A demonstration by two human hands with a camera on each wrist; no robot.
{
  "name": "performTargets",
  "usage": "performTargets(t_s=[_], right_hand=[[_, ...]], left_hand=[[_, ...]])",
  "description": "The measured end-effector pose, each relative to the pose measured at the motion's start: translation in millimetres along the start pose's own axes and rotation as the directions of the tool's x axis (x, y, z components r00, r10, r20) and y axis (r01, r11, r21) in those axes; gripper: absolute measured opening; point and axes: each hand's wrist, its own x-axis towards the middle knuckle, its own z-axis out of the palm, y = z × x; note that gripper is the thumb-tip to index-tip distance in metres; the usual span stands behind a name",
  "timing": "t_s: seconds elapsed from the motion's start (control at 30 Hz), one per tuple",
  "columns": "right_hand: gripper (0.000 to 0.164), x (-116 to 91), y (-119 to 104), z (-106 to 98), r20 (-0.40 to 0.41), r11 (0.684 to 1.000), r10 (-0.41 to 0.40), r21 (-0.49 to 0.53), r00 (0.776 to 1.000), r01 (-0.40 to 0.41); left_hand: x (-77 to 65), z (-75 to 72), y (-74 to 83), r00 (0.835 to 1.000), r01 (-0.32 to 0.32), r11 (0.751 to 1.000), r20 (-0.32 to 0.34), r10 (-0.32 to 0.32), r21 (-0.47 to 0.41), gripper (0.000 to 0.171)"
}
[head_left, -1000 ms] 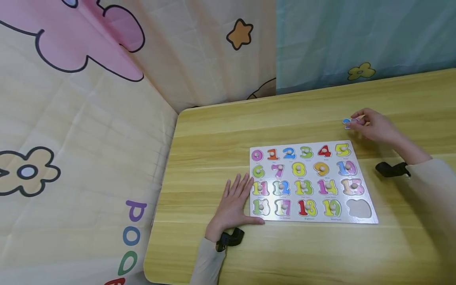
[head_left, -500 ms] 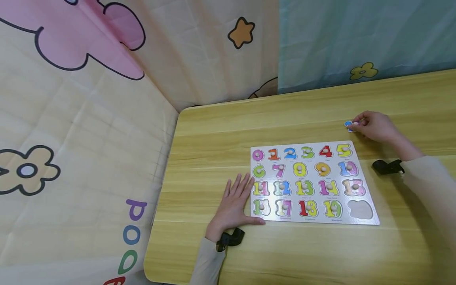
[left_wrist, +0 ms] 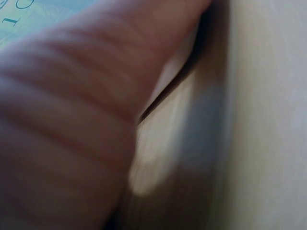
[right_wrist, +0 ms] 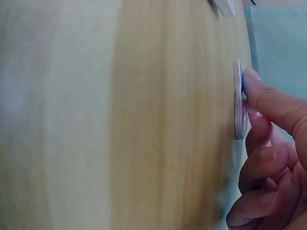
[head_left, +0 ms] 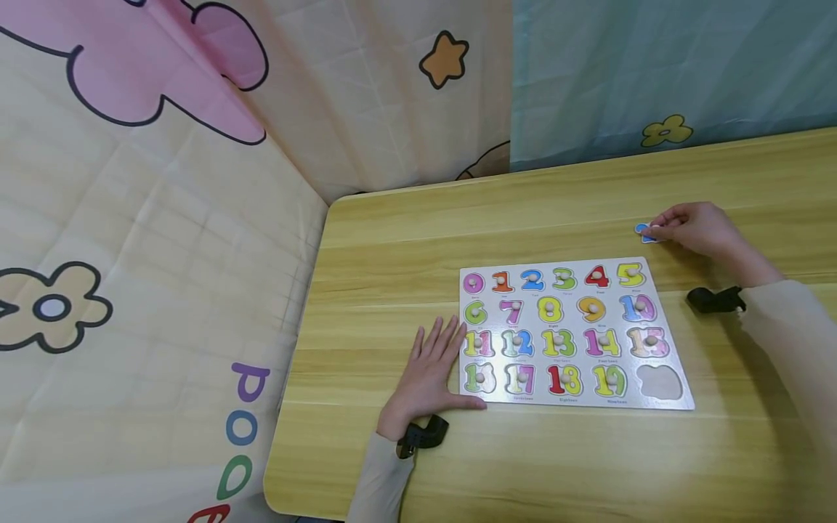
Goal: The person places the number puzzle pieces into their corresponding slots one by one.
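Observation:
A white number puzzle board [head_left: 569, 290] lies flat on the table, its colourful knobbed pieces in rows and one bare recess [head_left: 660, 383] at its lower right. My left hand [head_left: 425, 381] rests spread along the board's left edge, thumb at the lower left corner; the left wrist view is mostly blurred skin. Beyond the board's upper right corner, my right hand [head_left: 696, 229] pinches a blue number puzzle piece [head_left: 644, 231] between thumb and fingers. Edge-on in the right wrist view, the puzzle piece [right_wrist: 238, 100] shows a thin pale side; the fingers hide most of its face.
The wooden table [head_left: 379, 290] has a rounded left corner and a back edge against printed curtains [head_left: 392, 109]. Another patterned cloth [head_left: 163, 240] hangs along its left side. Black wrist cameras [head_left: 716, 299] sit on both forearms.
My right hand has shifted slightly toward me and turned a little, with the blue puzzle piece in its fingers. The left hand and the board have stayed in place.

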Motion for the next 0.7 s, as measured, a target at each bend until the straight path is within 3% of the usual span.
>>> performTargets(t_s=[0.37, 0.53, 0.7], right_hand=[[0.06, -10, 7, 2, -0.029, 0.999, -0.004, -0.044, 1.0, 0.002], [0.05, -43, 4, 6, -0.044, 0.996, -0.072, -0.061, 0.996, 0.069], [0.035, -95, -6, 15, 0.037, 0.991, -0.128, -0.041, 0.991, 0.129]], left_hand=[[1.4, 3.0, 0.8, 1.0, -0.012, 1.0, -0.003, 0.012, -0.013, 0.124], [1.2, 4.7, 0.3, 1.0, -0.018, 1.0, -0.009, 0.018, -0.013, 0.124], [0.7, 2.7, 0.4, 0.999, -0.025, 1.0, -0.042, 0.024, -0.018, 0.124]])
